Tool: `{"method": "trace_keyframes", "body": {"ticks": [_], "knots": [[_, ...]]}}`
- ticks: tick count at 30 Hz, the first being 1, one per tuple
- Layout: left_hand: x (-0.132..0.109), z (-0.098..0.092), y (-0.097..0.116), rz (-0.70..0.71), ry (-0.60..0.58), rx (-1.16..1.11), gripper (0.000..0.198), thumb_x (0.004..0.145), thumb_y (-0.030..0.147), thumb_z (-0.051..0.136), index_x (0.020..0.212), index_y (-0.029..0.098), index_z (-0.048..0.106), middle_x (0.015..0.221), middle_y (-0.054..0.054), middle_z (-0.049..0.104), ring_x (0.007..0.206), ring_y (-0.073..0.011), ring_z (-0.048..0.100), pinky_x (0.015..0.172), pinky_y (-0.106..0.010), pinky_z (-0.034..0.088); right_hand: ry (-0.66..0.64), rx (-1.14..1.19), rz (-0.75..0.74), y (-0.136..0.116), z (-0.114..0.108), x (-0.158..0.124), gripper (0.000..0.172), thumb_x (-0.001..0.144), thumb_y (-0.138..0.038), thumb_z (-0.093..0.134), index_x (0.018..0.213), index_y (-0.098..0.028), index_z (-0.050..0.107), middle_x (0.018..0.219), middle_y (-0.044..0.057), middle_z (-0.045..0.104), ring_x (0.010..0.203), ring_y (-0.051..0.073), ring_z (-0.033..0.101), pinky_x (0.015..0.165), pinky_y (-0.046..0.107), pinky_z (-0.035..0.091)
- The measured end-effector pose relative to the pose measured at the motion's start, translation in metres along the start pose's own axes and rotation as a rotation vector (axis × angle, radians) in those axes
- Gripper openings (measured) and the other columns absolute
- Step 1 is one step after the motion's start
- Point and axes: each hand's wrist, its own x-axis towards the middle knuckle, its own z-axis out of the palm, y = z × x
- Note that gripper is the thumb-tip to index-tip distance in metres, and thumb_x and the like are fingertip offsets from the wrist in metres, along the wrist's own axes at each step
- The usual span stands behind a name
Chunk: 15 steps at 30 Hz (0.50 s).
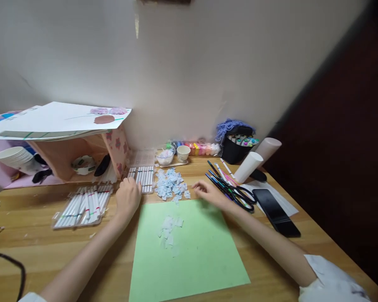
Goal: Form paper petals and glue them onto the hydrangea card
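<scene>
My left hand (128, 196) rests with curled fingers at the near left edge of a clear case of white markers (146, 178); its fingertips are hidden, so whatever it may hold does not show. To the right, my right hand (209, 194) hovers by the upper edge of a green sheet of paper (195, 251), fingers loosely bent and apart, with nothing visible in them. Between the hands lies a heap of small pale blue paper scraps (170, 183). Several whitish scraps (168, 228) lie on the green sheet.
Scissors (245, 199), pens (219, 182) and a black phone (277, 214) lie right. Behind stand a paper cup (183, 153), a bowl of scraps (165, 157), a black marker holder (234, 150) and white rolls (248, 167). Another marker case (82, 205) and a pink box (118, 149) are left.
</scene>
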Motion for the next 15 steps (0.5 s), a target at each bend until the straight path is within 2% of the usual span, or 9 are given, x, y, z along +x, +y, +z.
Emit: {"method": "trace_keyframes", "body": {"ticks": [1, 2, 4, 6, 9, 11, 15], "knots": [[0.002, -0.002, 0.007, 0.052, 0.041, -0.010, 0.033, 0.093, 0.034, 0.029, 0.089, 0.011, 0.053, 0.085, -0.013, 0.057, 0.081, -0.0263, 0.056, 0.060, -0.030, 0.039, 0.122, -0.285, 0.056, 0.012, -0.019, 0.002, 0.018, 0.087, -0.023, 0.043, 0.099, -0.018, 0.056, 0.089, 0.005, 0.065, 0.080, 0.015, 0.061, 0.071, 0.025, 0.045], [0.003, -0.003, 0.017, 0.107, 0.075, -0.044, 0.030, 0.092, 0.031, 0.030, 0.087, 0.012, 0.053, 0.082, -0.011, 0.056, 0.079, -0.0246, 0.056, 0.060, -0.029, 0.038, 0.211, -0.386, 0.123, 0.023, -0.036, 0.003, 0.021, 0.088, -0.018, 0.042, 0.103, -0.016, 0.056, 0.099, 0.009, 0.064, 0.091, 0.019, 0.060, 0.078, 0.029, 0.044], [0.003, -0.006, 0.041, 0.216, 0.112, -0.157, 0.025, 0.092, 0.027, 0.032, 0.084, 0.014, 0.052, 0.077, -0.009, 0.057, 0.074, -0.0217, 0.056, 0.060, -0.029, 0.036, 0.294, -0.489, 0.237, 0.044, -0.063, 0.008, 0.024, 0.087, -0.015, 0.041, 0.105, -0.011, 0.057, 0.111, 0.019, 0.060, 0.105, 0.026, 0.056, 0.084, 0.035, 0.042], [-0.001, -0.008, 0.068, 0.319, 0.123, -0.262, 0.021, 0.091, 0.023, 0.034, 0.082, 0.015, 0.052, 0.073, -0.007, 0.057, 0.068, -0.0191, 0.055, 0.057, -0.028, 0.034, 0.303, -0.554, 0.360, 0.060, -0.078, 0.014, 0.022, 0.085, -0.015, 0.046, 0.098, -0.008, 0.062, 0.107, 0.024, 0.061, 0.103, 0.031, 0.058, 0.081, 0.037, 0.043], [-0.013, -0.011, 0.104, 0.458, 0.129, -0.322, 0.017, 0.090, 0.019, 0.036, 0.081, 0.017, 0.051, 0.072, -0.004, 0.058, 0.065, -0.0166, 0.054, 0.056, -0.027, 0.034, 0.267, -0.584, 0.481, 0.076, -0.080, 0.024, 0.019, 0.079, -0.015, 0.055, 0.093, -0.009, 0.066, 0.098, 0.022, 0.066, 0.094, 0.031, 0.063, 0.077, 0.035, 0.045], [-0.022, -0.014, 0.119, 0.535, 0.138, -0.358, 0.017, 0.090, 0.018, 0.036, 0.081, 0.017, 0.051, 0.072, -0.003, 0.059, 0.066, -0.0162, 0.055, 0.057, -0.027, 0.036, 0.252, -0.585, 0.514, 0.079, -0.078, 0.029, 0.022, 0.076, -0.018, 0.060, 0.096, -0.012, 0.066, 0.097, 0.019, 0.068, 0.092, 0.030, 0.064, 0.075, 0.034, 0.045], [-0.038, -0.020, 0.123, 0.609, 0.160, -0.419, 0.018, 0.091, 0.018, 0.036, 0.083, 0.017, 0.052, 0.076, -0.003, 0.059, 0.069, -0.0159, 0.056, 0.061, -0.026, 0.041, 0.257, -0.578, 0.447, 0.063, -0.079, 0.028, 0.025, 0.077, -0.020, 0.057, 0.098, -0.009, 0.064, 0.099, 0.021, 0.066, 0.095, 0.030, 0.062, 0.076, 0.034, 0.044]]}}
